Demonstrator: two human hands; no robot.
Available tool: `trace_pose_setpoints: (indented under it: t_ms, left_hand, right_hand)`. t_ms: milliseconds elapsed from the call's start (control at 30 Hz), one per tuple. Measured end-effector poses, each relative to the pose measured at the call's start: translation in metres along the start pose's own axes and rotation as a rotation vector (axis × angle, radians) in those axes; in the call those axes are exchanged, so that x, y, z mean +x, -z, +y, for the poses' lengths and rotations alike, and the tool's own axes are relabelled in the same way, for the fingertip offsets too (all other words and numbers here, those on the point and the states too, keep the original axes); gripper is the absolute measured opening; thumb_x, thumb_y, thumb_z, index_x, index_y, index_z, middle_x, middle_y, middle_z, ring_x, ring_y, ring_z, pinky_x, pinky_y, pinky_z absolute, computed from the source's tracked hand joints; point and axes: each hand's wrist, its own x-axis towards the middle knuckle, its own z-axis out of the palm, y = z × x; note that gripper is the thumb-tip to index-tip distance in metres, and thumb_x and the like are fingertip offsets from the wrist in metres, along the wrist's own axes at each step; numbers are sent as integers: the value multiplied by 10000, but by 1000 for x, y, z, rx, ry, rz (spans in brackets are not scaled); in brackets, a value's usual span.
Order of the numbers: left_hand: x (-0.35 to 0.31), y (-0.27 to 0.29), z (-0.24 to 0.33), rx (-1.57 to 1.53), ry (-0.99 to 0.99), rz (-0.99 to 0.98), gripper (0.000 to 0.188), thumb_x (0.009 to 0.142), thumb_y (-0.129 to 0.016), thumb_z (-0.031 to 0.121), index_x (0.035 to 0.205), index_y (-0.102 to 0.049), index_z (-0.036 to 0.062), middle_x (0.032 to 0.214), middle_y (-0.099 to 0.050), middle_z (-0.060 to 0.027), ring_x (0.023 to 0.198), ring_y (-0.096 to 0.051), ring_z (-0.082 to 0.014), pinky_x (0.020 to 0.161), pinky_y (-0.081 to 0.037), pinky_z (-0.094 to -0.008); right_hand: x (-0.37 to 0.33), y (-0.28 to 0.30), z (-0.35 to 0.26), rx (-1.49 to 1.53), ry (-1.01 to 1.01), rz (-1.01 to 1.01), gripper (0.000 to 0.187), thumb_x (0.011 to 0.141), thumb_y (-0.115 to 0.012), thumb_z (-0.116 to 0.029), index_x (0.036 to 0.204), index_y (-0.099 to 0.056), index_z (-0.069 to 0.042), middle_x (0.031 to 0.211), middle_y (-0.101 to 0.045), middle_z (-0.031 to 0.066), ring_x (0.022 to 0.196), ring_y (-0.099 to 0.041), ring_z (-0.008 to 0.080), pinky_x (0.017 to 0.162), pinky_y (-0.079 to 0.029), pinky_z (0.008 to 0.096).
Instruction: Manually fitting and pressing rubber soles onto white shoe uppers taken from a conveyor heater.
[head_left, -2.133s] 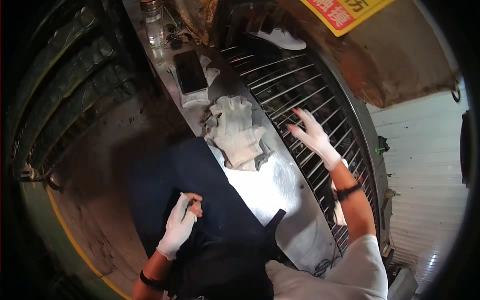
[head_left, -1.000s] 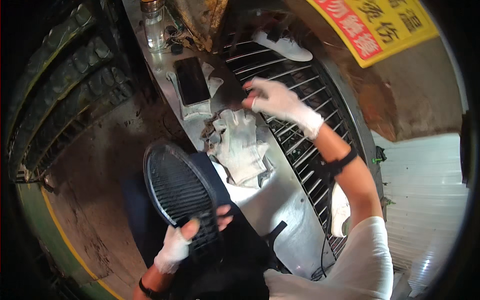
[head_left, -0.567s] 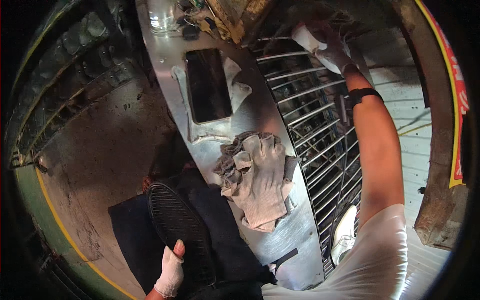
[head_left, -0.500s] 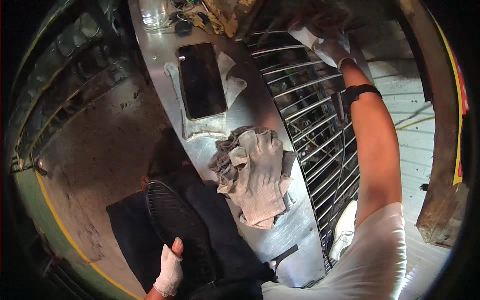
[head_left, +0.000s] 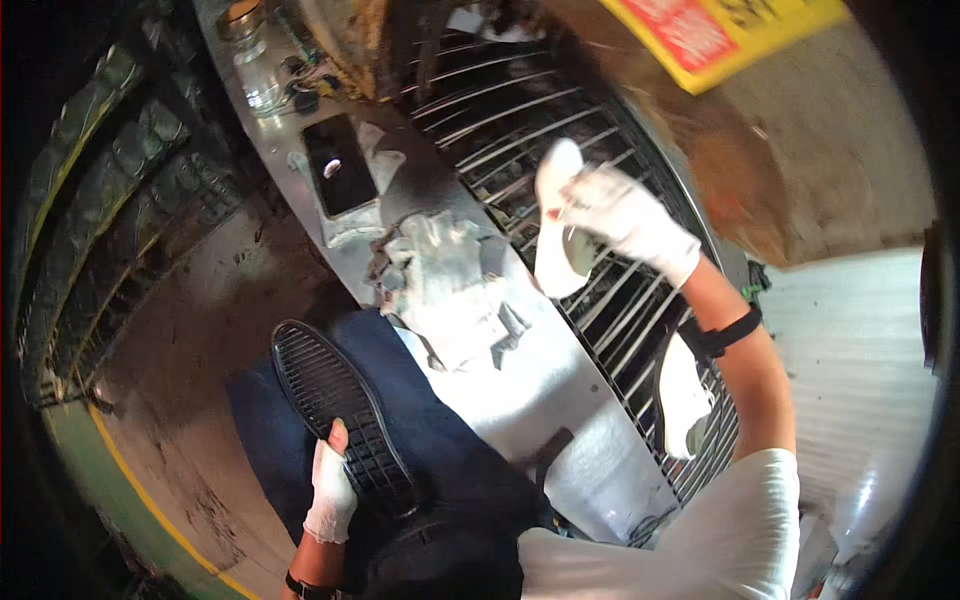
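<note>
My left hand [head_left: 333, 488], in a white glove that leaves the thumb tip bare, grips a black ribbed shoe sole [head_left: 345, 415]. Its treaded face is turned up, over my dark-clad lap. Out to the right, my right hand [head_left: 622, 215], also white-gloved, has its fingers closed on a white shoe [head_left: 556, 240], held above the bars of a metal rack [head_left: 520, 100]. Motion smears these fingers a little. Lower on the same rack rests a second white shoe [head_left: 684, 400].
A steel ledge [head_left: 565, 385] runs between my lap and the rack. It carries a heap of pale work gloves [head_left: 440, 280], a dark phone [head_left: 338, 165] lying on cloth, and a corked glass bottle [head_left: 258, 75]. Shelving with several dark shapes [head_left: 110, 200] stands at far left.
My right hand has come back nearer from the rack's far end, now with the white shoe in it. My view has turned to the right. My left hand still holds the sole.
</note>
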Motion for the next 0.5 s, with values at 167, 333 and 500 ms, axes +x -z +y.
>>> trace_pose_setpoints:
  t_ms: [167, 333, 500]
  left_hand:
    - [-8, -13, 3, -38, 15, -22, 420, 1145, -645, 428, 1377, -678, 79, 1135, -776, -31, 939, -772, -190, 817, -669, -387]
    - [-20, -24, 3, 4, -66, -4, 372, 1138, -668, 350, 1421, -656, 109, 1171, -763, -25, 977, -761, -170, 825, -659, -372]
    - [-21, -10, 2, 138, -129, -55, 382, 1125, -655, 226, 1481, -596, 100, 1251, -728, -33, 1035, -746, -176, 872, -647, -367]
  right_hand:
    - [-73, -71, -43, 723, -785, 677, 605, 1069, -711, -148, 1635, -516, -60, 1558, -624, 156, 1428, -615, 287, 1174, -504, 396]
    - [-65, -103, -105, 1856, -938, 709, 763, 1076, -719, -352, 1669, -405, 10, 1529, -600, 123, 1341, -608, 216, 1113, -509, 363]
    - [-36, -95, -96, 1617, -1162, 662, 762, 993, -808, -390, 1580, -495, -19, 1381, -646, 84, 1242, -621, 155, 1028, -533, 332]
